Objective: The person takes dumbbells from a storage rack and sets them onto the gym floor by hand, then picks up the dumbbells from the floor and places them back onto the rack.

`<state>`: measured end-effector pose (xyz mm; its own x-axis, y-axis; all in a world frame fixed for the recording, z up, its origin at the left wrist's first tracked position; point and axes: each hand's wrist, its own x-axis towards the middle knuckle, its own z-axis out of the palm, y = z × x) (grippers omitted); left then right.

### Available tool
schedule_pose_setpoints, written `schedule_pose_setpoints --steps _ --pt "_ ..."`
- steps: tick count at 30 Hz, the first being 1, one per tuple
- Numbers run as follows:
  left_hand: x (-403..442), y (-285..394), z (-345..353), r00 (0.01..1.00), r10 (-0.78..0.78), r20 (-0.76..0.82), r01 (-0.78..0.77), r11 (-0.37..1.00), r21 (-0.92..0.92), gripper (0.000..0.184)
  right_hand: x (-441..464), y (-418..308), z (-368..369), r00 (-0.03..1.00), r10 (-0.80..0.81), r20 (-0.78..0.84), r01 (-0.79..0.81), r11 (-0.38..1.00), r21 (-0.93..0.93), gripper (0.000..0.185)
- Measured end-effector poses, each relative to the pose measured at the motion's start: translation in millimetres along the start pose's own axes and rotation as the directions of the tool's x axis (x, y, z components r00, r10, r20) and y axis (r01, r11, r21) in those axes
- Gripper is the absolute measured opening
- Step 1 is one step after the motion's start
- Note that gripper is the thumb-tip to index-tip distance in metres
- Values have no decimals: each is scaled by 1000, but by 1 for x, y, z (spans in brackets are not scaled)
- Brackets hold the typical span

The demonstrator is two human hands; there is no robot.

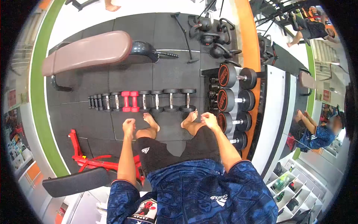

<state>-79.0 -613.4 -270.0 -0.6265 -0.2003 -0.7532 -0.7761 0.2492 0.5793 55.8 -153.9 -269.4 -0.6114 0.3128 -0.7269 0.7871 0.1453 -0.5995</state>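
My left hand (129, 127) is held in the air above my left knee, its fingers curled in, with nothing showing in it. Over my right knee hangs my right hand (209, 120), also loosely closed with no object visible. Both hands are apart from everything around them. On the floor beyond my bare feet stands a row of dumbbells, small ones (100, 102) at the left and larger chrome-handled ones (171, 100) at the right. A pair of red dumbbells (130, 101) sits amid the row. The right foot is close to the rightmost dumbbell (188, 100).
A padded bench (89, 50) stands at the far left. Kettlebells (209, 37) gather at the back. A rack of large dumbbells (227, 99) lines the right beside a mirror (305, 97). A red-framed bench (80, 181) is near left. Another person's foot (112, 7) shows at the top.
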Motion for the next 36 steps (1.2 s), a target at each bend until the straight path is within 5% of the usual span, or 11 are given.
schedule_pose_setpoints --steps 3,8,15,18,19,27,36 --pt "-60 -8 -60 999 26 40 -25 999 -24 11 -55 -7 -31 1000 14 -1 -14 999 -38 14" --pt "-138 -70 -144 984 -175 35 169 977 128 7 -158 -15 -32 991 118 -68 -114 991 69 14" --pt "-134 -141 -203 927 -375 -11 372 916 148 9 -268 43 37 959 272 -79 -253 948 192 12" --pt "-114 -94 -183 940 -330 89 308 931 196 7 -297 63 68 948 230 -221 -223 973 58 13" --pt "-77 -88 -176 952 -90 294 37 983 179 9 -297 93 82 943 261 -208 -250 965 80 15" --pt "-81 50 -115 935 183 304 -200 979 26 12 -311 99 89 947 263 -184 -186 918 351 18" --pt "-130 -54 -133 960 88 264 -137 975 172 9 -355 140 80 946 267 -186 -166 887 431 15"
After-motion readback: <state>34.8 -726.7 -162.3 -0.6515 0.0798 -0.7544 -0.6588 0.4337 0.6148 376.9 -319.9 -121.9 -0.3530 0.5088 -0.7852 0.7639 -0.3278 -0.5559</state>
